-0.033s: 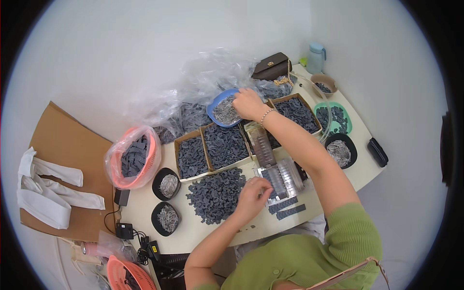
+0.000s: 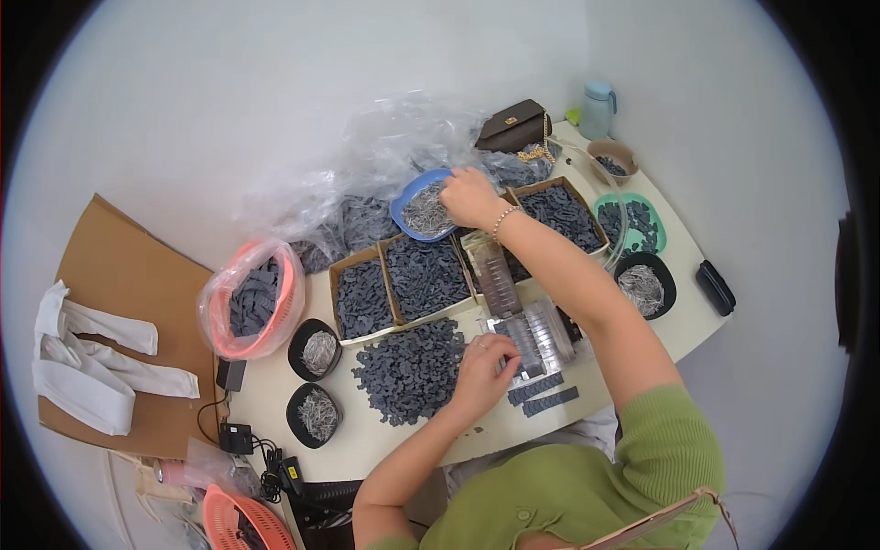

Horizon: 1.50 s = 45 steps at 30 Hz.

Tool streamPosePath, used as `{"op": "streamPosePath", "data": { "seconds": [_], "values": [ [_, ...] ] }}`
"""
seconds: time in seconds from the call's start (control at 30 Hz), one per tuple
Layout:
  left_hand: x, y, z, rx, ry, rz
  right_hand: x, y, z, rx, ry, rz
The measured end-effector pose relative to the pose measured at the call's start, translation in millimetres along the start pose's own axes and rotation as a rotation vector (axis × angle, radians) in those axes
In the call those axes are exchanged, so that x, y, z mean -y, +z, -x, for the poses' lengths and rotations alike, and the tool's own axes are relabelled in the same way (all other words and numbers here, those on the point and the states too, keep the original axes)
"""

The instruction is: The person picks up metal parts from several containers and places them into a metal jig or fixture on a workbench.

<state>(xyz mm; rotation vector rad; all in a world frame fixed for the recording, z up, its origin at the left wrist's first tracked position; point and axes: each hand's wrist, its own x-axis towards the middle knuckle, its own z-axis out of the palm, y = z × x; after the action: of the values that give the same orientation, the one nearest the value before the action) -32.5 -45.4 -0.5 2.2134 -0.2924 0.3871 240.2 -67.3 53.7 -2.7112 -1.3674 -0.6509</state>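
Observation:
My right hand [image 2: 469, 200] reaches over the right rim of a blue bowl [image 2: 399, 209] of thin silvery metal pins [image 2: 427, 213]. Its fingers are bent down and pressed together at the pins; their tips are hidden. My left hand [image 2: 483, 368] is closed with thumb and fingers drawn together, beside a clear plastic fixture [image 2: 547, 337] with ridged rows. What it may hold is too small to make out. By its wrist lies a heap of small dark grey pieces [image 2: 410, 371]. Two dark grey strips [image 2: 550, 401] lie just in front of the fixture.
Cardboard boxes of grey pieces [image 2: 426, 275] line the table's middle. Black bowls of pins [image 2: 316, 353] stand left, another black bowl [image 2: 669, 280] right. A green tray [image 2: 662, 225], blue jug [image 2: 598, 115], brown bag [image 2: 513, 128] and bagged pink basket [image 2: 295, 298] surround them.

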Motion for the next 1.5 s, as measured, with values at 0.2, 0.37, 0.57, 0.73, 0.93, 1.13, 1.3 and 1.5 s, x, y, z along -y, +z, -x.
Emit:
{"op": "streamPosePath", "data": {
  "seconds": [0.2,0.37,0.57,0.73,0.93,1.13,1.3,1.5],
  "values": [
    [-7,12,-4,-0.034,0.142,-0.316,-9,-2,11,-0.023,0.176,-0.112],
    [-9,15,13,0.045,0.230,-0.422,-23,-29,41,-0.262,0.194,-0.484],
    [-12,8,30,0.124,0.106,-0.506,0,-65,144,0.153,-0.110,-0.894],
    [-8,3,19,0.160,0.079,-0.564,41,-45,210,0.025,-0.202,-0.511],
    [-1,-3,6,0.080,0.056,-0.466,49,-41,224,-0.110,-0.215,-0.408],
    [-4,4,5,0.117,0.092,-0.497,46,-50,229,-0.096,-0.128,-0.526],
    [-8,7,4,0.122,0.112,-0.494,41,-47,239,-0.085,-0.187,-0.396],
    [-10,7,11,0.177,0.160,-0.587,44,-55,238,-0.024,-0.196,-0.262]
  ]
}}
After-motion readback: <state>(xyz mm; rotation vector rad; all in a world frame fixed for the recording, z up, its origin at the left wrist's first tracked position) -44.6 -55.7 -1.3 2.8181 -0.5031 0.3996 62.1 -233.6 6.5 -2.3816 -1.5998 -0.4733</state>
